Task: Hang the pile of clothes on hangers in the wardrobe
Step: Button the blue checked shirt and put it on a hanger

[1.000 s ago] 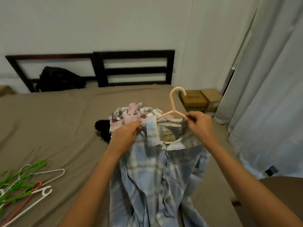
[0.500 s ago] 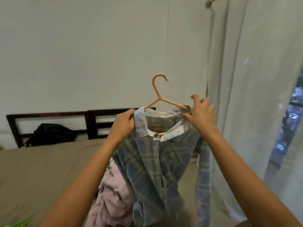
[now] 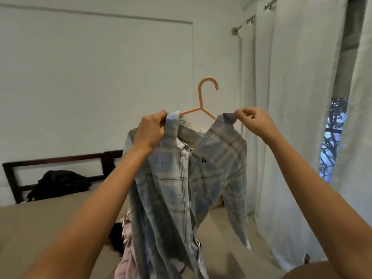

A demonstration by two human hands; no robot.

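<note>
Hanging open-fronted between both hands, pale blue plaid shirt (image 3: 181,178) sits on peach hanger (image 3: 203,101); left hand (image 3: 150,131) and right hand (image 3: 254,122) each pinch the collar. Hem cut off below; hanger shoulders hidden.

A bed (image 3: 40,224) with a plain brown cover fills the lower left part of the view. Behind it stands a dark wooden headboard (image 3: 60,160) with horizontal bars, close to the white wall (image 3: 90,77). A black bag (image 3: 58,183) lies on the bed and leans on the headboard. On the right side hang long white curtains (image 3: 291,117), which reach down near the floor. They hang by metal rings on a curtain rod (image 3: 249,21) near the ceiling. Between 2 curtain panels a narrow strip of window (image 3: 332,137) is open, and tree branches and blue sky show through it.
</note>
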